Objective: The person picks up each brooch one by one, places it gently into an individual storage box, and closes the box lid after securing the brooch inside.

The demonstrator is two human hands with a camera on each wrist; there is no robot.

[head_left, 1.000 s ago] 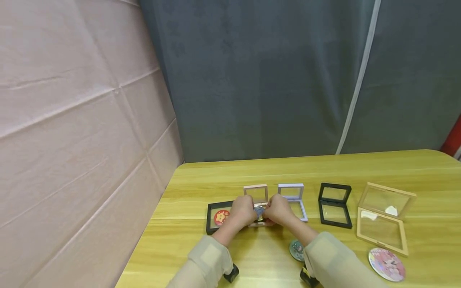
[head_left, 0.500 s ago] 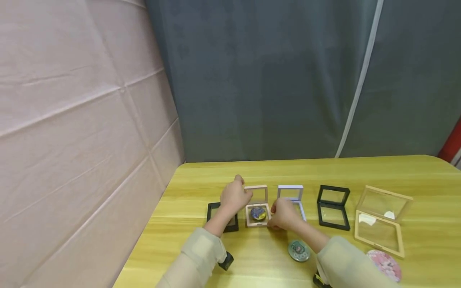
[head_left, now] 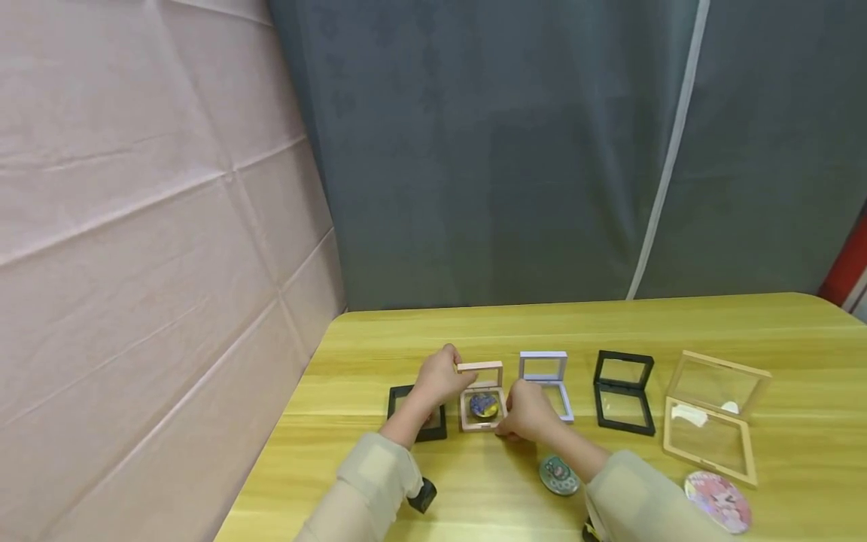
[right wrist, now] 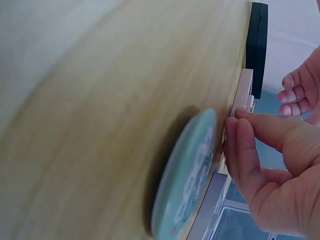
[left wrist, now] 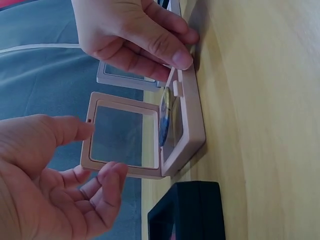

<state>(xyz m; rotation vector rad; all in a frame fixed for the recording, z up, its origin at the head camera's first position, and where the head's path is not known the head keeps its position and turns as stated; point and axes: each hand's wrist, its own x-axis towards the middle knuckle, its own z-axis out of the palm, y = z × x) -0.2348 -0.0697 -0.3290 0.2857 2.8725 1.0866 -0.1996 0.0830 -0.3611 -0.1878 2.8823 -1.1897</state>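
A small pink display frame (head_left: 481, 427) stands hinged apart on the table, its base flat and its clear-windowed lid (left wrist: 125, 104) raised. On the base's window lies a round blue-and-yellow badge (head_left: 484, 406). My left hand (head_left: 436, 380) holds the lid at its outer corner, thumb on the top edge and fingers at the side. With thumb and fingertips my right hand (head_left: 531, 410) pinches the front right part of the base. A closed black frame (head_left: 436, 434) sits just left, partly hidden by my left arm.
To the right stand a lilac frame (head_left: 543, 354), a black frame (head_left: 626, 429) and a larger yellow frame (head_left: 711, 456), all with raised lids. A green badge (head_left: 559, 476) lies near my right forearm, and a pink badge (head_left: 718, 500) lies farther right.
Both hands have drawn back from the badge, uncovering it. My left hand went to the lid, which now leans farther toward the base; my right hand moved to the base's front right corner.
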